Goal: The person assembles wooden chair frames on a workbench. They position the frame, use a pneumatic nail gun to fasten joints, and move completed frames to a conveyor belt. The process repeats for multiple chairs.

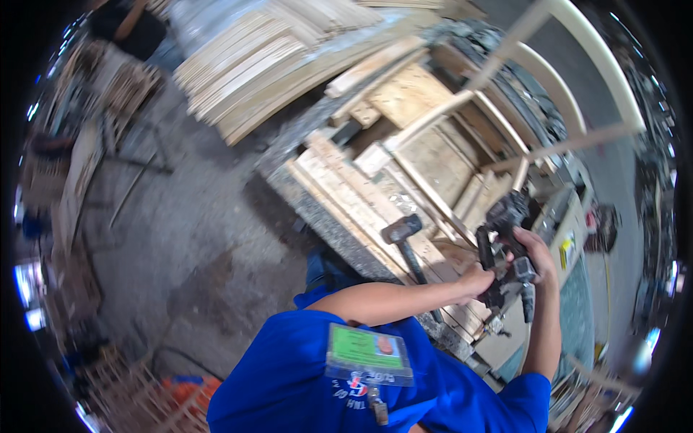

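A dark nail gun (507,211) is in both hands at the right end of the workbench. My right hand (538,254) is closed around its body from the right. My left hand (475,283) is closed on its lower left part, fingers partly hidden behind it. A pale wooden chair frame (415,180) lies on the bench just beyond the tool, its curved back (603,50) rising to the far right. Left of my hands, a dark-headed mallet (402,229) rests on wooden strips, its handle pointing toward me.
The workbench (289,189) has a rough, stone-like edge and wooden boards (346,198) on top. Stacked wooden slats (242,61) stand beyond it. Another person (130,29) is at the far left. Grey floor (195,195) stretches along the left; a green-topped surface (570,310) stands at right.
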Motion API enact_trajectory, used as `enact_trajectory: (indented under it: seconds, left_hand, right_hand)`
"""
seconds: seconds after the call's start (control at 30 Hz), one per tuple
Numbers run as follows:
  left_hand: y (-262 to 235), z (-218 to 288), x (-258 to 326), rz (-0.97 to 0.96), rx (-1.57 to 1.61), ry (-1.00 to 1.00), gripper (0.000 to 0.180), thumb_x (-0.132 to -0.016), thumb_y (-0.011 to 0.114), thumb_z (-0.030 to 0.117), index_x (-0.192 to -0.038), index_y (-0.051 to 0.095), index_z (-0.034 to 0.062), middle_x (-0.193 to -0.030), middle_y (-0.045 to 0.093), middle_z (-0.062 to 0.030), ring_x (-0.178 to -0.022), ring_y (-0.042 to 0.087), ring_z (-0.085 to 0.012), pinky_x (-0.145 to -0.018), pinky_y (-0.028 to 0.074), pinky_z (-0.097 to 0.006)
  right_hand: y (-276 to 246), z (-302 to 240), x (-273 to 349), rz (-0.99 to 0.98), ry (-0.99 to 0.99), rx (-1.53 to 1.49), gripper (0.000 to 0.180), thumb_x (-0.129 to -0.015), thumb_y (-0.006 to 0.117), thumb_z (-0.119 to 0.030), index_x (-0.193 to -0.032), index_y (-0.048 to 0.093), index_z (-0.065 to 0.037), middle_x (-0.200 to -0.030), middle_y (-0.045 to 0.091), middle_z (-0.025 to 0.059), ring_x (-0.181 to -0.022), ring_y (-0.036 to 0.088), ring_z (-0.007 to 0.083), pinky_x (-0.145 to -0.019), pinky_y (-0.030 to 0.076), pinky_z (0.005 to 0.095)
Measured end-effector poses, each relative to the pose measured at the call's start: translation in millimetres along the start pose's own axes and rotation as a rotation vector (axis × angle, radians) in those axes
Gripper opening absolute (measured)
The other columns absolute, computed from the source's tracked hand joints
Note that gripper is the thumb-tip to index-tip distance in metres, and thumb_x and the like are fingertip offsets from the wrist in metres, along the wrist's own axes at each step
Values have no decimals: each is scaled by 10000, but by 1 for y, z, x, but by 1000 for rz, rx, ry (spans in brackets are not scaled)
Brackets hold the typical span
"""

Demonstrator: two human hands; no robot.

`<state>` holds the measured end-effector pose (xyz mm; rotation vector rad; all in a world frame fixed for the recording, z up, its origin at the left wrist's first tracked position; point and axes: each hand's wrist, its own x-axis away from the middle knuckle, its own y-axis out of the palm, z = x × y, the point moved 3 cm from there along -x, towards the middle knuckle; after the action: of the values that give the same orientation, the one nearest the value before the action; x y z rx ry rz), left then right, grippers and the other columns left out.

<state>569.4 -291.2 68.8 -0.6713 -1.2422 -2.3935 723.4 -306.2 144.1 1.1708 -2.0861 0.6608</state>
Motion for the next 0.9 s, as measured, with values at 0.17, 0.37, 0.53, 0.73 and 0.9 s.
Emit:
enact_trajectory:
  seconds: [0.17,0.37,0.53,0.73,0.9]
  left_hand:
    - [-3,-7,-8,-120,-35,-138,353,-1079,550,348,-1220,628,33,-968,702,-66,-769,710,-140,-619,610,-327]
    - [3,-1,-14,-153,-87,-158,343,-1076,554,372,-1187,621,55,-956,695,-47,-801,710,-134,-657,625,-357]
    - [-7,3,-53,-97,-140,-45,396,-1042,609,417,-1170,657,46,-967,705,-53,-835,691,-138,-723,592,-352]
    - [-10,15,-89,-20,-11,-157,426,-1030,629,398,-1173,661,-3,-1027,696,-75,-906,650,-155,-797,526,-353]
    - [-10,17,-119,-1,176,-230,474,-1027,628,453,-1200,598,12,-1024,665,-61,-936,651,-155,-769,543,-356]
  right_hand:
    - [7,-3,24,-20,-15,-79,337,-1061,579,-316,-1125,623,12,-702,666,78,-553,669,162,-528,590,300]
    - [-8,12,48,91,5,-260,375,-1058,587,-282,-1222,622,54,-921,731,154,-580,689,168,-560,628,334]
    - [-9,-7,21,130,28,-312,376,-1064,576,-277,-1225,598,62,-990,719,153,-623,706,175,-577,636,341]
    - [-25,-30,-32,189,210,-355,381,-1085,532,-322,-1180,612,38,-902,695,104,-596,681,160,-551,619,333]
    - [-40,-46,-81,125,387,-203,459,-1102,474,-392,-1128,645,33,-791,666,83,-574,662,150,-508,583,315]
